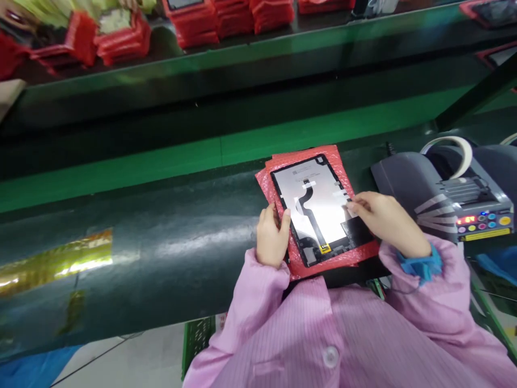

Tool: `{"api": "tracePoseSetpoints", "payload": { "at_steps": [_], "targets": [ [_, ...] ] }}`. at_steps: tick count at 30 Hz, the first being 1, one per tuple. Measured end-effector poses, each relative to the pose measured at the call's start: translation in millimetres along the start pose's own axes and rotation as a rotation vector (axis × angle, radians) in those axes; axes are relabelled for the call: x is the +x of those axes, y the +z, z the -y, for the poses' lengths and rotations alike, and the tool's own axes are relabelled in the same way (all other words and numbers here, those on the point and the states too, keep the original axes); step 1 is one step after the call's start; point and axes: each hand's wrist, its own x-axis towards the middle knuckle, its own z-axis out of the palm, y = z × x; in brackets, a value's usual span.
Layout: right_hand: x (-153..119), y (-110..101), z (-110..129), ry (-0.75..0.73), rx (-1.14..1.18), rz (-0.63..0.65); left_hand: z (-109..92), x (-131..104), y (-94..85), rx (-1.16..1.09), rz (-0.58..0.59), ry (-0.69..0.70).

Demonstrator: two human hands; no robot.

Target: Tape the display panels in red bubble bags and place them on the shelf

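A flat screen panel with a silvery back, a black border and a curved black ribbon lies on red bubble-wrap sleeves at the table's front edge. My left hand is at the panel's left edge, thumb and fingers closed around the side of the panel. On the other side, my right hand pinches at the panel's right edge, near small white tabs; whether a tab is between the fingertips is too small to tell.
A grey tape dispenser with a lit display stands right of the panel. Yellow film strips lie on the dark table at left. Red-wrapped stacks line the raised shelf, where another person's gloved hands show at upper left.
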Motion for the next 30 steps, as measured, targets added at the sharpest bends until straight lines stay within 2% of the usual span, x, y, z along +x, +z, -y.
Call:
{"api": "tracePoseSetpoints", "payload": {
  "at_steps": [4, 7, 9, 12, 15, 16, 19, 21, 24, 26, 28, 30],
  "targets": [
    [-29.6, 18.9, 6.6, -0.067, 0.114, -0.023, 5.6, 3.3, -0.9, -0.255, 0.079, -0.148],
    [-46.7, 29.3, 24.7, -0.107, 0.025, -0.061, 6.6, 4.5, -7.5, -0.294, 0.079, -0.147],
    [-53.9, 35.3, 30.5, -0.095, -0.045, -0.164, 6.8, 1.8, -11.8, -0.34, 0.067, -0.14],
    [-53.2, 45.3, 21.6, -0.011, -0.004, -0.3, 2.8, -5.4, -14.9, -0.37, -0.03, -0.176],
    [-42.7, 55.3, 3.0, 0.026, 0.166, -0.271, -10.6, -10.4, -15.0, -0.425, -0.125, -0.205],
    [-39.3, 57.5, -1.6, 0.03, 0.234, -0.26, -17.2, -10.6, -15.3, -0.508, -0.095, -0.211],
    [-37.1, 57.8, -5.5, 0.048, 0.438, -0.277, -37.4, -6.2, -22.4, -0.807, 0.115, -0.267],
    [-44.4, 51.8, -2.4, 0.034, 0.554, -0.296, -44.3, -0.9, -37.7, -0.891, 0.169, -0.303],
    [-64.9, 38.5, 0.3, -0.023, 0.646, -0.324, -30.5, 4.3, -82.6, -0.871, 0.101, -0.322],
    [-80.3, 32.1, -3.6, -0.046, 0.65, -0.311, -2.3, 3.7, -121.8, -0.824, 0.099, -0.382],
    [-94.4, 30.6, -11.9, -0.032, 0.653, -0.274, 36.5, 0.0, -157.8, -0.72, 0.121, -0.514],
    [-107.6, 33.8, -22.6, 0.017, 0.657, -0.244, 77.4, -5.5, -182.1, -0.656, 0.125, -0.613]
  ]
}}
